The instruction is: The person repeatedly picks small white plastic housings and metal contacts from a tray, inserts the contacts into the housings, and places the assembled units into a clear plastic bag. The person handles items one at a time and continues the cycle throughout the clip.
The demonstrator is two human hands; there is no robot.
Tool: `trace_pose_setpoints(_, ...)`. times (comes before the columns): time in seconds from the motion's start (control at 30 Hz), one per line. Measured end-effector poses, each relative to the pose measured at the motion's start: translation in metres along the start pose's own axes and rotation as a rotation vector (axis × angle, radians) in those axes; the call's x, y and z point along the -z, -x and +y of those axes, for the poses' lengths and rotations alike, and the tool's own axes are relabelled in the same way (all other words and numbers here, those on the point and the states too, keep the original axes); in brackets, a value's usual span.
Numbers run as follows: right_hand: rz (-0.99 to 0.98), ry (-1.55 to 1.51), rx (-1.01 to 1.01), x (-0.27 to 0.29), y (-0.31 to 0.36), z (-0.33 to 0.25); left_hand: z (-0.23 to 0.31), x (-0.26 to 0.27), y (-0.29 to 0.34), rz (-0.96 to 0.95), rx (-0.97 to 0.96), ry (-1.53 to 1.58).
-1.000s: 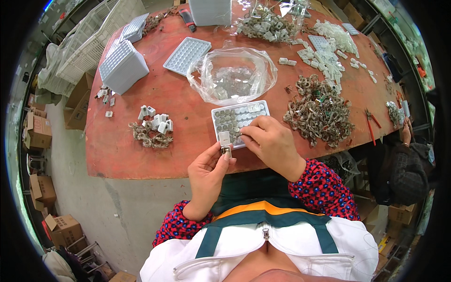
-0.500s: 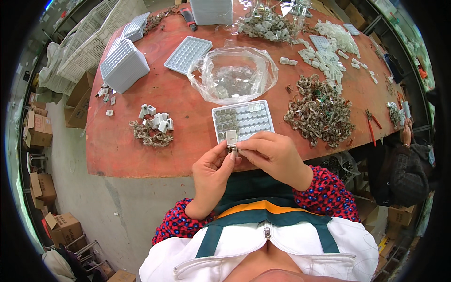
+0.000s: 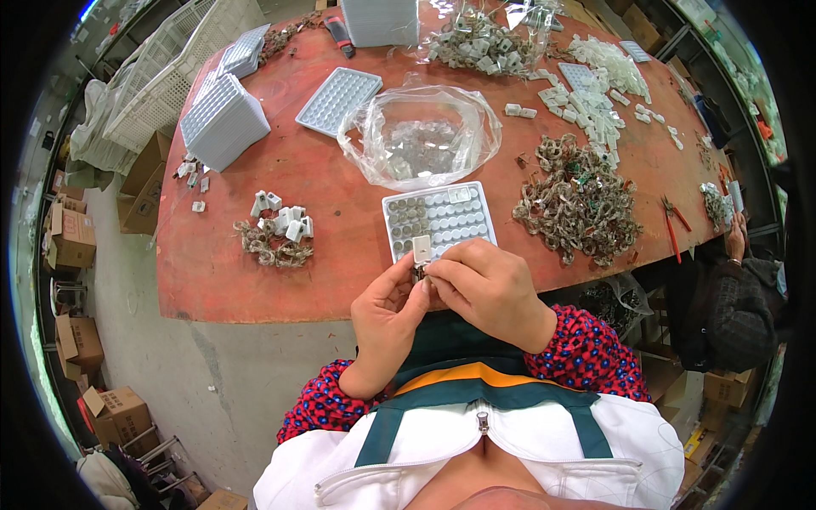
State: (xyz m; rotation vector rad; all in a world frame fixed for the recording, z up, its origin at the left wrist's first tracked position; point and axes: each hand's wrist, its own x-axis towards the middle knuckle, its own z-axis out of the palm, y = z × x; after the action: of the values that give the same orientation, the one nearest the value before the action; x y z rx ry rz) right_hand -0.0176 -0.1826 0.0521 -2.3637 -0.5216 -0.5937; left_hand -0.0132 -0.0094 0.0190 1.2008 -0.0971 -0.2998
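Observation:
Between my hands, above the near edge of the table, is a small white plastic housing (image 3: pixel 422 247) with a metallic part at its lower end. My left hand (image 3: pixel 388 313) grips it between thumb and fingers. The fingertips of my right hand (image 3: pixel 487 285) are pinched at its lower right side, covering part of it. Just beyond lies a white moulded tray (image 3: pixel 486 223) with rows of round pockets. Greyish round pieces (image 3: pixel 409 217) fill its left pockets, and a small white block (image 3: pixel 459 195) rests at its top.
Behind the tray sits an open clear plastic bag (image 3: pixel 486 156) of small parts. To the right lies a heap of coiled wires (image 3: pixel 576 201), then red-handled pliers (image 3: pixel 673 231). Wired white housings (image 3: pixel 280 229) are at left, near stacked trays (image 3: pixel 223 127). A co-worker's arm (image 3: pixel 733 297) is far right.
The white housing has turned slightly in my fingers. My right hand has shifted a little left, its fingertips closing in over the lower metallic part.

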Motion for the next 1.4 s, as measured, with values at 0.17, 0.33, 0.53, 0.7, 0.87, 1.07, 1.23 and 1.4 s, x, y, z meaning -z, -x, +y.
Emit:
trace_pose_setpoints(0.17,-0.085,-0.098,-0.075,0.001,-0.002,-0.003,-0.004,0.002,-0.002,0.034,0.01,-0.007)
trace_pose_setpoints(0.33,-0.051,-0.147,-0.268,0.013,-0.026,0.02,0.001,0.008,-0.006,0.1,0.131,0.003)
trace_pose_setpoints(0.53,-0.244,-0.552,-0.481,0.011,-0.033,0.025,0.007,0.004,-0.01,0.07,0.209,0.098)
trace_pose_setpoints(0.7,-0.1,-0.35,-0.348,0.003,-0.026,0.014,0.009,-0.004,-0.013,0.022,0.164,0.091)
trace_pose_setpoints(0.87,0.032,-0.1,-0.096,0.007,-0.018,0.005,0.014,-0.006,-0.01,-0.088,0.086,-0.01)
trace_pose_setpoints(1.07,-0.021,-0.14,0.114,0.021,-0.018,0.008,0.016,0.005,-0.008,-0.181,0.023,0.023)
trace_pose_setpoints(1.23,-0.046,-0.131,0.209,0.026,-0.018,0.004,0.013,0.01,-0.003,-0.177,-0.116,-0.027)
trace_pose_setpoints(1.4,-0.019,-0.16,0.19,0.025,-0.012,-0.002,0.006,0.011,0.004,-0.121,-0.224,-0.065)
